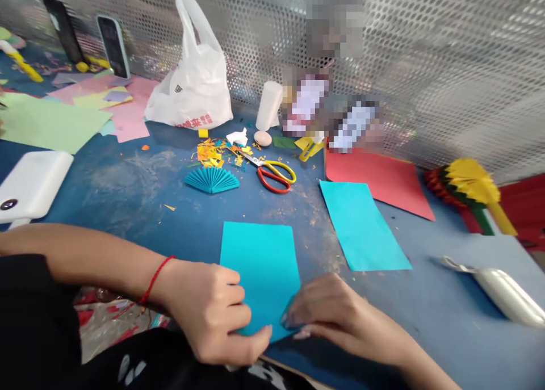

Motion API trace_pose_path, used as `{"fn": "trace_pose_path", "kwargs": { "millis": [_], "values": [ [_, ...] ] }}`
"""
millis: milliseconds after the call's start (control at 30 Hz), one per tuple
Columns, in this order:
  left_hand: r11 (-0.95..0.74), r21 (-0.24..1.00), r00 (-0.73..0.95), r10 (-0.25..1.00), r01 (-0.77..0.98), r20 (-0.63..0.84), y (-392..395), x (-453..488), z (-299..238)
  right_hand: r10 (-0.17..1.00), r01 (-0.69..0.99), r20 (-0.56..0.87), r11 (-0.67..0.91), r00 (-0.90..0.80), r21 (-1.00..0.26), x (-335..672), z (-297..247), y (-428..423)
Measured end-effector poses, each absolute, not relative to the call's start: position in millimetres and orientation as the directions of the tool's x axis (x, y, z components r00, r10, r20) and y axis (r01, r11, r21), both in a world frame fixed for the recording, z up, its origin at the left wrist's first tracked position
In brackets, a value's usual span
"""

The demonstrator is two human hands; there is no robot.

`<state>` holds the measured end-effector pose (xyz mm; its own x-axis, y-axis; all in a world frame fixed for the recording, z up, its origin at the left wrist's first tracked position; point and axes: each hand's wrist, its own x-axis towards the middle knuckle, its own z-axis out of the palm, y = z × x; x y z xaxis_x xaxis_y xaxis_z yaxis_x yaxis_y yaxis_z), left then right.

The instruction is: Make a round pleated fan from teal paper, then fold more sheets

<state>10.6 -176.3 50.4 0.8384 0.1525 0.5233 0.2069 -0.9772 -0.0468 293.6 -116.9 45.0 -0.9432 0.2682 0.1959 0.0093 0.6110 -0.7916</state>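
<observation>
A turquoise sheet of paper (259, 265) lies in front of me at the near table edge. My left hand (217, 316), a red cord around its wrist, is closed on the sheet's near left part, with the fingers curled and the thumb along the near edge. At the near right corner, my right hand (332, 316) pinches the paper between thumb and fingers; its fingertips are slightly blurred. A pleated turquoise paper fan (212, 180) rests beyond the sheet. Scissors with red and yellow handles (275, 174) lie beside the fan, near orange and yellow paper scraps (210, 151).
Another turquoise sheet (364, 228) partly overlaps red paper (378, 180) on the right. A pale pouch (502, 293) lies at far right. A white plastic bag (196, 83) stands against the perforated metal panel (434, 55). A white device (36, 183) lies left.
</observation>
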Motion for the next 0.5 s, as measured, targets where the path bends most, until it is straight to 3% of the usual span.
{"fn": "trace_pose_path", "kwargs": {
  "millis": [100,200,267,333,400,500],
  "values": [
    [-0.969,0.004,0.740,0.192,0.249,0.645,-166,2,41,0.358,0.057,0.140,0.488,-0.923,-0.871,290,42,-118],
    [-0.938,-0.154,0.646,0.090,0.312,0.758,-161,-2,32,0.551,0.214,0.158,0.550,-0.820,-0.807,287,33,-113],
    [-0.933,-0.253,0.684,-0.008,0.258,0.729,-162,-1,29,0.613,0.303,0.197,0.613,-0.765,-0.730,286,27,-108],
    [-0.945,-0.270,0.763,-0.035,0.185,0.646,-166,1,27,0.640,0.343,0.220,0.632,-0.736,-0.695,288,22,-103],
    [-0.964,-0.212,0.832,0.015,0.159,0.555,-170,5,25,0.687,0.399,0.209,0.612,-0.696,-0.682,290,17,-99],
    [-0.978,0.017,0.887,0.195,0.207,0.418,-171,10,21,0.770,0.522,0.186,0.568,-0.611,-0.637,294,12,-97]
  ]
}}
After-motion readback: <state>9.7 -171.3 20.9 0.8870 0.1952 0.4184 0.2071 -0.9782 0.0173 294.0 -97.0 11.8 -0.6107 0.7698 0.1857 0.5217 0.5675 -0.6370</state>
